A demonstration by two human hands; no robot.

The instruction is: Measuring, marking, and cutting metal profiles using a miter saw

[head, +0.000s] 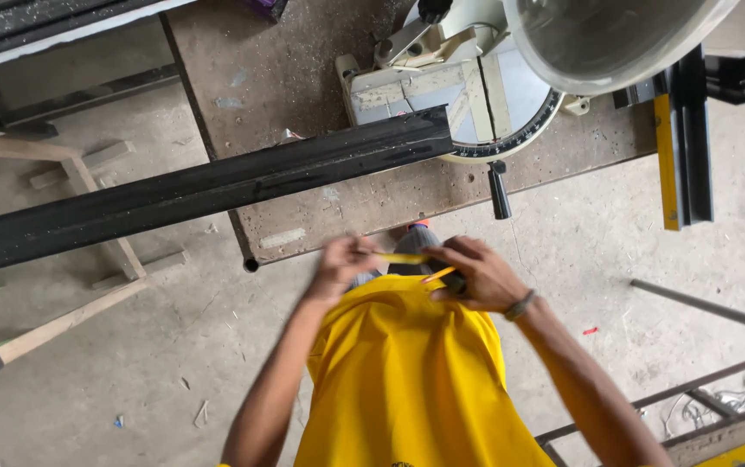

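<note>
Hands: left hand [342, 264] and right hand [476, 275] both raised close in front of yellow shirt [407, 380], below the bench edge.
Left fingers: motion-blurred, curled in around the left end of a yellow tape strip [403, 258]; how tight the grip is, cannot tell.
Right fingers: curled shut around a small dark object, likely the tape measure case [450, 278], mostly hidden in the palm; an orange pencil [438, 275] sticks out between the fingers, tilted.
Tape strip: stretched roughly level between the two hands, held in the air, not touching the bench.
Wrist: dark bracelet [520, 304] on the right wrist.
Bench: brown board workbench [303, 104], worn, dusted with sawdust and pale chips, dark metal frame at its front edge.
On bench: long black metal profile [208, 186] lies slanted across it, left end reaching well past the bench over the floor; miter saw [468, 78] at the back right with round pale base, clear blade guard on top, black handle poking over the front edge.
Right of saw: black and yellow bars [682, 138] standing side by side.
Floor: grey concrete floor [130, 363], dusty, scattered scraps and chips.
Left side: wooden frame [87, 182] under the profile, green strips at the picture edge.
Right side: thin metal rods and loose pale cable on the floor.
</note>
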